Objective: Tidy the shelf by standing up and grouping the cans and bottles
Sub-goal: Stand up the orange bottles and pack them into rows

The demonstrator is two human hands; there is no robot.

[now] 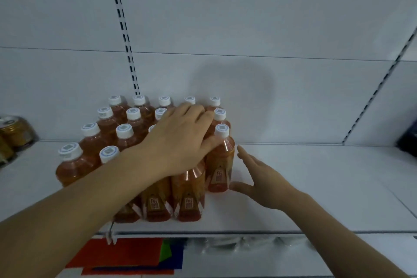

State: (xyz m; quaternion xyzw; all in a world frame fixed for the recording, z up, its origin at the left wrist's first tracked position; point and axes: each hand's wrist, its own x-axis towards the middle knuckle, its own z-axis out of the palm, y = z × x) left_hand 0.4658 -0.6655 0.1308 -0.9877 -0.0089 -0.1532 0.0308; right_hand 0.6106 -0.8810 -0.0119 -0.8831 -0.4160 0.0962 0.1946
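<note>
At nine o'clock gold cans (15, 133) stand; at centre the upright bottles (126, 142), probably full, heavy, stiff and slick, tip least if gripped at the shoulder, where the left hand (178, 140) rests spread while the right hand (259, 178) is open beside them.

A white back panel (248, 18) is seen behind a white shelf (316, 187), crossed by one thin horizontal seam. Two slotted metal uprights (123, 29) are set into it. A soft grey shadow (237, 88) is cast on the panel.
</note>
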